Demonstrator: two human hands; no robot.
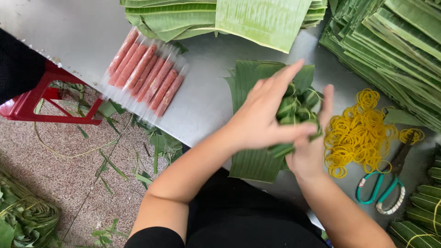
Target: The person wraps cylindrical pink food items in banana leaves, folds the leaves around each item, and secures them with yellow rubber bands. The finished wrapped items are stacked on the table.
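My left hand and my right hand both grip a small bundle wrapped in green banana leaf, held above the metal table. The left hand covers its near side with the thumb pressing across; the right hand supports it from the right with fingers up. Under the bundle lies a flat stack of cut leaf pieces. A heap of yellow rubber bands lies just right of my right hand.
Plastic-wrapped pink sausage sticks lie at the table's left edge. Leaf stacks fill the top and right. Green-handled scissors and tied bundles sit right. A red stool stands on the littered floor.
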